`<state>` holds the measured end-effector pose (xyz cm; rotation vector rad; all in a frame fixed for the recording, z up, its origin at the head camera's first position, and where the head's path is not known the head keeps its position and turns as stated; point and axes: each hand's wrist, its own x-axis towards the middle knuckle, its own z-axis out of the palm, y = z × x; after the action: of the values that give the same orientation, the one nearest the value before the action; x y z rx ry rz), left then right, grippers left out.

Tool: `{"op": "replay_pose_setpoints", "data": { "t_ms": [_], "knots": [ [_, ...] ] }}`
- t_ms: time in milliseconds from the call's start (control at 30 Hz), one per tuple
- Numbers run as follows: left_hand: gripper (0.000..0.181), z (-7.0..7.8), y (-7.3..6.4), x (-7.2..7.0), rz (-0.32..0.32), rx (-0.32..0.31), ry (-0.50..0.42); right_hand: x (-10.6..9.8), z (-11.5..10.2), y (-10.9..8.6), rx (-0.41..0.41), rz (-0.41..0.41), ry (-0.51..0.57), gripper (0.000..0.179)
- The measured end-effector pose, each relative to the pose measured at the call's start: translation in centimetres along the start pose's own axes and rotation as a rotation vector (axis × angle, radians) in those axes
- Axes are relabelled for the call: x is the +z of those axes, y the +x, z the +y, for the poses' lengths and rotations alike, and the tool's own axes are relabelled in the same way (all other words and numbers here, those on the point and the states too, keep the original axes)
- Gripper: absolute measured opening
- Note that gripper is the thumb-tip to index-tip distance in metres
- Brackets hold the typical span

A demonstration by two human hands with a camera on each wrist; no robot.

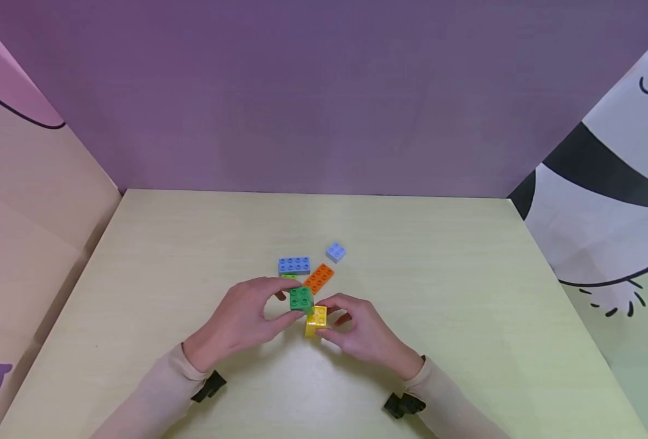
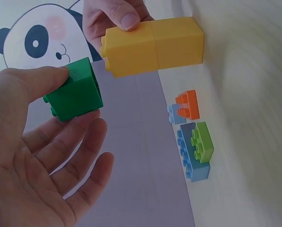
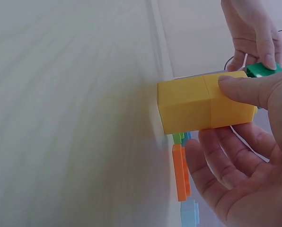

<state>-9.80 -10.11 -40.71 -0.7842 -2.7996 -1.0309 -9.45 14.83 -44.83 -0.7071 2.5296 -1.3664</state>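
Note:
Between thumb and fingers, my left hand pinches a green toy brick. In the left wrist view that green brick is raised off the table, tilted, its hollow underside facing the yellow bricks. Two yellow bricks, joined one on the other, stand upright on the table. My right hand grips this yellow stack with the thumb on one side and fingers on the other, mostly at the upper brick. The green brick is apart from the yellow studs, just above and to their left in the head view.
Beyond the hands lie an orange brick, a long blue brick and a small blue brick. A lime green brick sits by the long blue one, partly covered in the head view. A purple wall borders the table's far edge.

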Motion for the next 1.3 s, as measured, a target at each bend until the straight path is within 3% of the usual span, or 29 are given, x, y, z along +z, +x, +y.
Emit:
{"op": "replay_pose_setpoints", "data": {
  "t_ms": [200,533,1300],
  "knots": [
    [0.040,0.3,0.2,0.4,-0.030,-0.014,-0.011,0.2,0.3,0.3,-0.006,-0.007,0.023,0.037],
    [0.041,0.3,0.5,0.9,-0.078,0.014,-0.023,0.3,0.7,0.4,-0.010,-0.014,0.048,0.037],
    [0.040,1.2,1.3,1.0,-0.101,0.135,0.031,0.1,0.8,0.2,-0.008,-0.015,0.066,0.033]
  ]
}}
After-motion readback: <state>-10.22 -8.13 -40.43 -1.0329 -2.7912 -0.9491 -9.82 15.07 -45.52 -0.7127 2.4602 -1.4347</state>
